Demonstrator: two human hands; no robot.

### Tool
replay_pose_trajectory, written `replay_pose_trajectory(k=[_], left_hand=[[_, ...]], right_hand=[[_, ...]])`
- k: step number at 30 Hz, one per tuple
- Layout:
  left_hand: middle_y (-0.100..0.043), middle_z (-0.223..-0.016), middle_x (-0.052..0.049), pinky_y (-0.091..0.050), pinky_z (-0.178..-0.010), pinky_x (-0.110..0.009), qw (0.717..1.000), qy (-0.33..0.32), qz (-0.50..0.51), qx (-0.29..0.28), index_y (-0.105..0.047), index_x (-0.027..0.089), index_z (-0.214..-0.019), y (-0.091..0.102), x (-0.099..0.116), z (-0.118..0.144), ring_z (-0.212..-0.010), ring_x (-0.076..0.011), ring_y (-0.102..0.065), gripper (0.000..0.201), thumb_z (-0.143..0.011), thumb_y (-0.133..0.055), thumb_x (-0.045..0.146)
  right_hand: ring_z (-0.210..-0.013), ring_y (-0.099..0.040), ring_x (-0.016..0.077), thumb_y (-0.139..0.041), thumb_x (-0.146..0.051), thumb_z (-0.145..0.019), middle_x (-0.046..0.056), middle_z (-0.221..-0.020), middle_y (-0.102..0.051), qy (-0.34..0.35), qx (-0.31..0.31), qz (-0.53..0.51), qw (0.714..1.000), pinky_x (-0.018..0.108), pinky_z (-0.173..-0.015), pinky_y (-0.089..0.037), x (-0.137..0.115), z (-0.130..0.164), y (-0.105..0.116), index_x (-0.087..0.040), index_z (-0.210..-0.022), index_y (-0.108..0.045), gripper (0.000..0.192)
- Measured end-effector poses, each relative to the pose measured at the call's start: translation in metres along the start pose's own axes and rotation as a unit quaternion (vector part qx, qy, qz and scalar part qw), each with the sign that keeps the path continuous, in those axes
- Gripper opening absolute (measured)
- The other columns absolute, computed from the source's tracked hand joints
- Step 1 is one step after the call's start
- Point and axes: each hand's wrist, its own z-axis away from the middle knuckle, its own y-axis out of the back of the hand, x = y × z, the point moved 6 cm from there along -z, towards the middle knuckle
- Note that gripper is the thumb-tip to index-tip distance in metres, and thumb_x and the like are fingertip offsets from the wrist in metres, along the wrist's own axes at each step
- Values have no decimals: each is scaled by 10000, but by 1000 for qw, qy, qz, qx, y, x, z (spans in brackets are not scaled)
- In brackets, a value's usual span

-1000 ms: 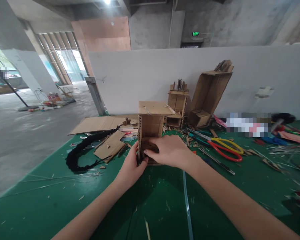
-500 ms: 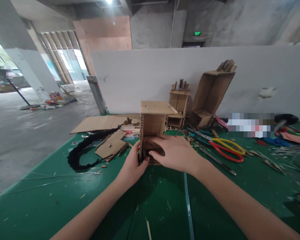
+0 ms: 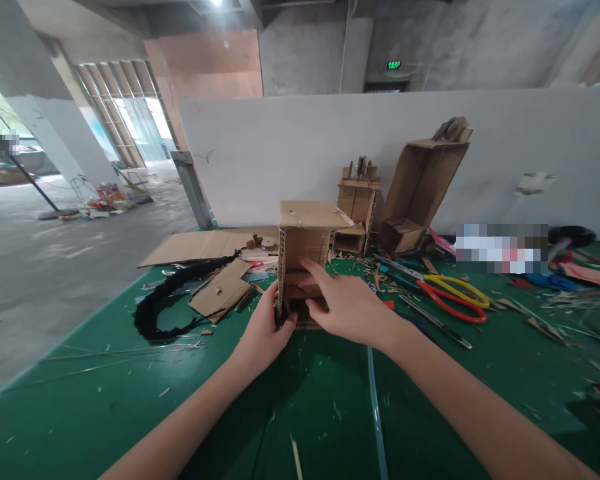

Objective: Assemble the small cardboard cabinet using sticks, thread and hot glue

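A small open-fronted cardboard box (image 3: 305, 245) stands upright on the green table, with a flat cardboard top that overhangs to the right. My left hand (image 3: 266, 327) grips its lower left wall, thumb at the front and fingers mostly hidden behind. Reaching across the open front, my right hand (image 3: 347, 303) has its fingers apart, the tips inside the box near a cardboard shelf (image 3: 296, 275). Whether those fingertips press on the shelf cannot be made out.
Behind stand a small cardboard piece (image 3: 357, 200) and a taller one (image 3: 420, 187) against the white partition (image 3: 265, 147). Red-and-yellow-handled scissors (image 3: 455, 297) and a slim metal tool (image 3: 440, 320) lie right. A black fuzzy strip (image 3: 147, 313), cardboard scraps (image 3: 220, 290) and a clear glue stick (image 3: 376, 413) surround the box.
My right hand's index finger has risen and stretched out inside the box, away from the lower part. The left hand keeps its hold, and the box stays where it was.
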Motion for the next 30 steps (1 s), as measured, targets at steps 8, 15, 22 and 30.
replay_pose_trajectory(k=[8,15,22,30], left_hand=[[-487,-1312,-140,-368,-1023,-413,999,-15,-46,14,-359,155,-1314,2,3,-1,-1223,-261,-457,499,-843,-497,245],[-501,-1293,-143,-386,-1011,-440,999,-17,-44,13,-355,158,-1319,1,-3,-1,-1201,-267,-476,512,-839,-507,248],[-514,-1259,-145,-393,-1003,-440,997,-18,-67,21,-368,152,-1293,1,-2,-2,-1191,-264,-476,495,-829,-509,250],[-494,-1281,-136,-373,-1021,-408,998,-25,-62,9,-344,146,-1315,1,1,-1,-1196,-242,-466,501,-845,-489,242]], right_hand=[[-915,-635,237,-463,-291,-822,69,-1158,-652,-28,-1,-44,999,376,-769,-489,3,-1,-1,-199,-1444,-240,667],[-784,-635,199,-427,-237,-854,95,-1220,-590,-3,52,10,999,352,-690,-500,-1,5,7,-191,-1382,-351,536],[-911,-620,179,-376,-199,-935,42,-1074,-633,41,82,36,995,298,-736,-488,-3,7,14,-209,-1172,-571,306],[-811,-625,179,-398,-177,-899,30,-993,-644,39,32,135,990,293,-575,-431,-2,6,4,-214,-1094,-606,288]])
